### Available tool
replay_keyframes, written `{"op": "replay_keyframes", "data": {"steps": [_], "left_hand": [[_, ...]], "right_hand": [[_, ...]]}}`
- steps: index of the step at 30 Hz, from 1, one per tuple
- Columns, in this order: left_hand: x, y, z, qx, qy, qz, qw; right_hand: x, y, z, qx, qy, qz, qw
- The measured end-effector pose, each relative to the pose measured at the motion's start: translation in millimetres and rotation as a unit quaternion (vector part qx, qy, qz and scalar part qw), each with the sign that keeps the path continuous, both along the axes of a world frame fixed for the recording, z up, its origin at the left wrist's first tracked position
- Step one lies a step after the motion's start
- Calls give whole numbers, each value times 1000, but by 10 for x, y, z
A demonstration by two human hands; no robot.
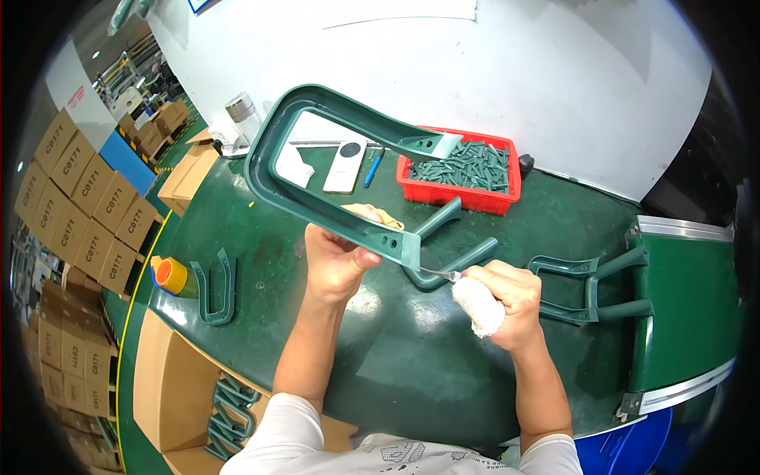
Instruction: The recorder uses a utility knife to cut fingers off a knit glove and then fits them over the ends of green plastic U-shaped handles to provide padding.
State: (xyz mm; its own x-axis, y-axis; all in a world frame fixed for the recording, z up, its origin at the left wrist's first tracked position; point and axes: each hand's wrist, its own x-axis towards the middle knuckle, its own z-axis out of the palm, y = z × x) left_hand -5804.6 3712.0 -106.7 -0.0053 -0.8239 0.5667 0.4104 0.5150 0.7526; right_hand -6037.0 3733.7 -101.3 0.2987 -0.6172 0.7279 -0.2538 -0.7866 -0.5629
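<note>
A: The left hand [331, 267] was up, forearm rising steeply from the lower edge, its grip clamped on the green U-shaped frame [313, 210], thumb lying near one end!

B: And the right hand [513, 299]?

A: Knuckles up, fingers curled, its grip closed firmly around the white-wrapped handle of a tool [477, 307]. The slim metal tip pointed left, straight at the end of the frame's lower arm!

B: Was it touching?

A: It was right at the edge; contact was too fine to tell.

B: So where was the frame?

A: Held in the air above the green bench [380, 388], tilted, its rounded bend to the upper left and both ends to the right. The upper end crossed in front of the red bin [459, 197] of small green pegs [475, 168].

B: And what a shape it was!

A: A hollow trough, its raised walls following the whole bend, inside facing the camera. Small dark holes sat near both ends, and each end finished in a paler green lip.
</note>
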Motion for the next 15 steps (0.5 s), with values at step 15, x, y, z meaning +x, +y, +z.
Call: {"op": "replay_keyframes", "data": {"steps": [15], "left_hand": [[-287, 80, -34, -1, -15, -90, 996]], "right_hand": [[-15, -90, -98, 79, -51, -112, 989]]}}
